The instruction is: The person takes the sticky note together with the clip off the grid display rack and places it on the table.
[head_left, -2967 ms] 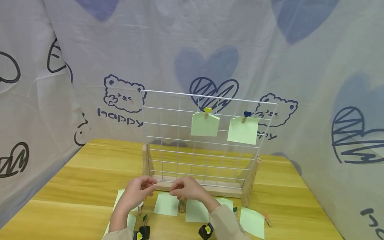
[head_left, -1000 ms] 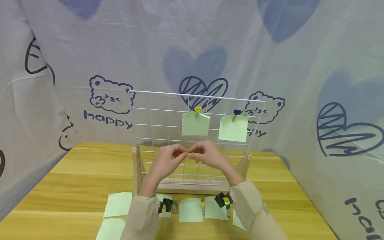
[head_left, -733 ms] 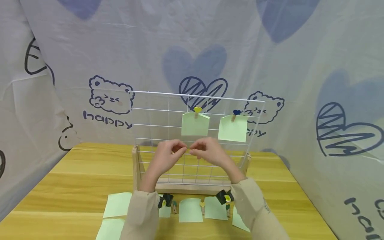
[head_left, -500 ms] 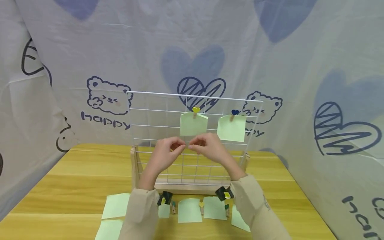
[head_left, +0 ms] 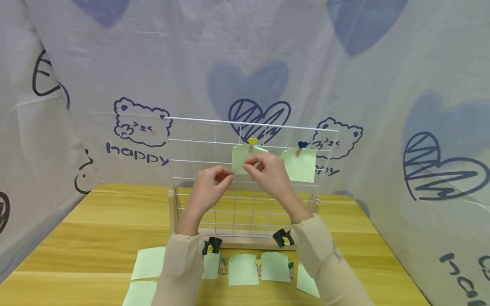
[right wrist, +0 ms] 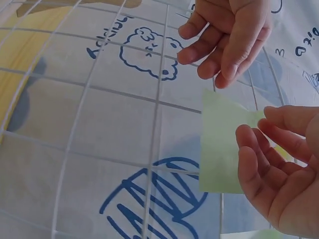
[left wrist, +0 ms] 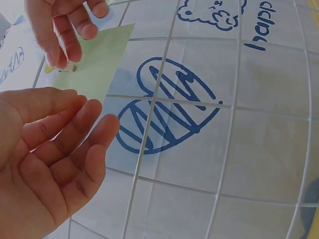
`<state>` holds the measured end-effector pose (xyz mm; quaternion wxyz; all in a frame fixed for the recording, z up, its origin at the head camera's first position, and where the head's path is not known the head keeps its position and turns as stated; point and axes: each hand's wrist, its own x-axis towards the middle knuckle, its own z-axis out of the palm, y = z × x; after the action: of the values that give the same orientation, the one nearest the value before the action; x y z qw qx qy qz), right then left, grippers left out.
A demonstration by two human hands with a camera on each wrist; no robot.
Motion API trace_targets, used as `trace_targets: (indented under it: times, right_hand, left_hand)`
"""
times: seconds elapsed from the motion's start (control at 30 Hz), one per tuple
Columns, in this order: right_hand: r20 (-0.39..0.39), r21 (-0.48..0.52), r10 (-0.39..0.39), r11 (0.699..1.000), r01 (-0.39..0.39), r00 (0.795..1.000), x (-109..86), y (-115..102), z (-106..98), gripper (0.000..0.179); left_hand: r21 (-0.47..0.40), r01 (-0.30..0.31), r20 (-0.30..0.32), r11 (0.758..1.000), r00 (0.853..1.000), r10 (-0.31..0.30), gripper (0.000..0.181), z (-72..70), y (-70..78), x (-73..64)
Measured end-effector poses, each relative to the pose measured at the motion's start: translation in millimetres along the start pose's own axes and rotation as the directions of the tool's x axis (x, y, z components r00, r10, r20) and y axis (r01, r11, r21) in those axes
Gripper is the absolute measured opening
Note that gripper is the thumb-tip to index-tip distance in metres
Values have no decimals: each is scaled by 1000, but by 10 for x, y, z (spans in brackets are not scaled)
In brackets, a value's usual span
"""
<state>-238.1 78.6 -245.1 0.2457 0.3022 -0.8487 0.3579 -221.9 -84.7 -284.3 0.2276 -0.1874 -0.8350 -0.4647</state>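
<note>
My left hand hovers before the white wire grid, thumb and fingertips close together. In the left wrist view I see no object between its loosely curled fingers. A little higher, my right hand is in front of a pale green paper note; whether its fingertips touch the paper is unclear. That note hangs from the grid by a small wooden clothespin with a yellow heart. Right of it hangs another green note, under a clothespin with a dark blue heart.
Below the grid, several green notes lie on the wooden table. Small clothespins rest between them: teal, yellow and dark green. A wooden stand supports the grid; a printed cloth hangs behind.
Both hands have risen from the table's notes to the grid. One second ago their fingertips met; now they are apart, the right one higher and over the yellow-clipped note.
</note>
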Motion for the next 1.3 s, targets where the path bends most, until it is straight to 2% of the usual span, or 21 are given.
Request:
trace_targets:
  times: [0.3, 0.43, 0.53, 0.7, 0.77, 0.83, 0.9, 1.0, 1.17, 1.3]
  right_hand:
    - [-91, -32, -49, 998, 46, 995, 110, -60, -184, 8]
    - [-142, -30, -72, 997, 68, 987, 158, -68, -231, 7]
    - [-178, -47, -98, 995, 91, 979, 182, -71, -248, 7]
    - [-228, -108, -194, 979, 174, 954, 222, -65, -251, 5]
    - [-235, -133, -236, 969, 209, 943, 239, -56, -249, 5]
    - [-233, -159, -264, 960, 231, 936, 256, -45, -248, 6]
    - [-216, -184, -277, 953, 240, 936, 271, -32, -247, 8]
    - [-163, -222, -274, 946, 235, 948, 286, -20, -249, 13]
    - [-69, -258, -240, 942, 215, 968, 299, -26, -258, 24]
    - [-31, -273, -209, 942, 193, 977, 308, -40, -266, 29]
  left_hand:
    - [-8, -8, -95, 1000, 995, 7, 11, -20, 83, 83]
    - [-6, -32, -150, 999, 988, 31, 10, -12, 122, 120]
    - [2, -49, -219, 999, 974, 49, 8, 4, 147, 135]
    - [23, -81, -343, 996, 936, 84, 6, 41, 164, 156]
    - [26, -89, -373, 996, 923, 92, 7, 54, 169, 169]
    - [22, -85, -388, 996, 918, 87, 9, 63, 182, 179]
    - [0, -77, -388, 997, 919, 70, 12, 72, 189, 190]
    - [-38, -69, -379, 997, 924, 49, 18, 87, 201, 201]
    - [-104, -72, -354, 992, 935, 31, 27, 111, 205, 216]
    - [-151, -65, -332, 986, 943, 12, 32, 133, 199, 226]
